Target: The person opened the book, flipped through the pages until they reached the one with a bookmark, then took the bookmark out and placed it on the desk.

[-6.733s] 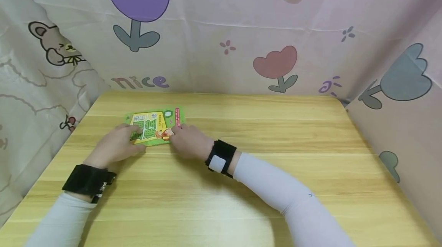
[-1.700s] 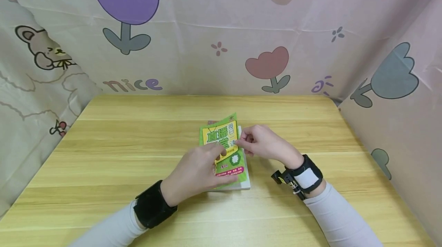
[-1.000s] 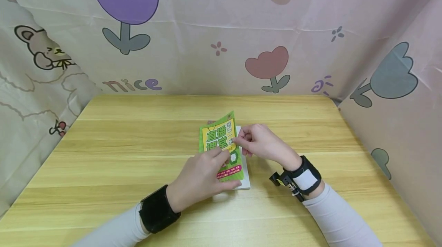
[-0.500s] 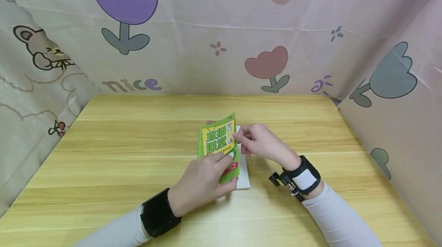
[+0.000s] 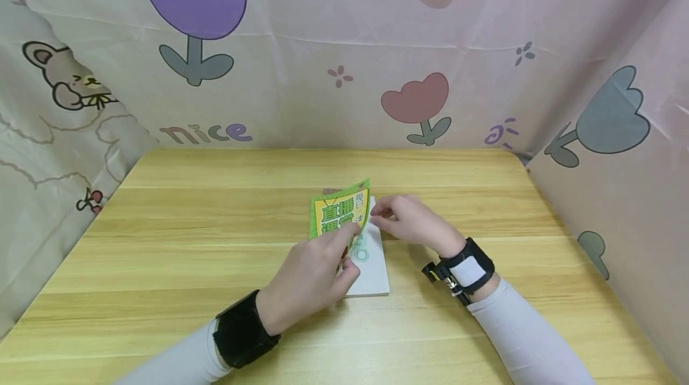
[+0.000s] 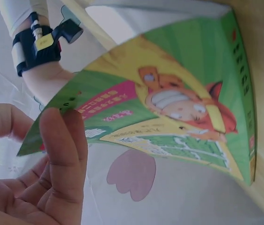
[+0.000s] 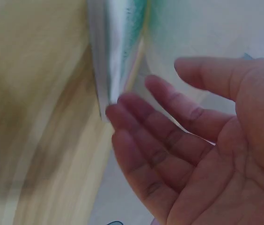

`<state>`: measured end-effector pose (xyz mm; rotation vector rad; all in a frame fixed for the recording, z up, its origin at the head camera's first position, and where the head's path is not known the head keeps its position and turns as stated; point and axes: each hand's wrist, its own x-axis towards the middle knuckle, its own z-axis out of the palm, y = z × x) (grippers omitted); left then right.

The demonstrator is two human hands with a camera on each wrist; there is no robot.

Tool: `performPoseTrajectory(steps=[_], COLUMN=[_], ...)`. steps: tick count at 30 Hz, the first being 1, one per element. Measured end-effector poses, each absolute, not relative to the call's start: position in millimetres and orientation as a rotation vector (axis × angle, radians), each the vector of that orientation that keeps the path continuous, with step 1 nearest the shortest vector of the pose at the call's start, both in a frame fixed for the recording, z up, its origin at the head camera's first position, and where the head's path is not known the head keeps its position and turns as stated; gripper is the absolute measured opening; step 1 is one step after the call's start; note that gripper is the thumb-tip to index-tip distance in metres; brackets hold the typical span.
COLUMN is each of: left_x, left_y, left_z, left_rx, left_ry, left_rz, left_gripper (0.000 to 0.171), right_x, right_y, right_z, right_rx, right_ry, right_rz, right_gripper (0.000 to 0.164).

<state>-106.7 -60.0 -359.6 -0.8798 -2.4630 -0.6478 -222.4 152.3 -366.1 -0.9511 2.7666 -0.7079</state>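
Note:
A book with a green and yellow cover (image 5: 338, 211) lies on the table, its cover raised and bent toward the left. Beneath the cover shows a white page (image 5: 374, 274) with a pale green print. My left hand (image 5: 309, 277) holds the cover's loose corner; in the left wrist view, fingertips (image 6: 57, 126) lie on the printed side, with the thumb partly behind the corner. By the book's right edge is my right hand (image 5: 420, 226), its fingers loosely bent with nothing between them. Whether its fingertips touch the page edges (image 7: 101, 70) is hard to tell.
The wooden table (image 5: 215, 217) carries the book near its middle. A patterned cloth (image 5: 301, 74) hangs along the back and both sides. Each wrist wears a black strap (image 5: 470, 268), the right one with a small camera (image 5: 447, 280) below it.
Earlier the book was farther left, turned sideways and closed, with both hands on it. Over the last second the cover has lifted further, baring the white page; the right fingers have drawn slightly away.

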Motion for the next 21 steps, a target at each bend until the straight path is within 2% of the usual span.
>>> performPoseTrajectory(steps=[4,7,15,21], left_x=[-108,-108,-110,-108], left_y=[-64,-69,-83,-97], left_z=[-354,-349,-336,-330], left_rx=[-0.851,-0.835,-0.728,-0.661], left_ry=[-2.487,-2.509,-2.522,-2.555], left_rz=[-0.611,-0.591,-0.578,-0.570], left_gripper=[0.054,0.057,0.046,0.046], right_x=[-219,-216,-213,-213], right_y=[149,148,146,146], right_z=[-369,-370,-372,-372], right_rx=[-1.010,-1.006,-0.972,-0.955], right_ry=[2.749,2.744,2.781,2.780], right_rz=[-0.543,-0.461,-0.388,-0.387], right_gripper=[0.039,0.049,0.051,0.052])
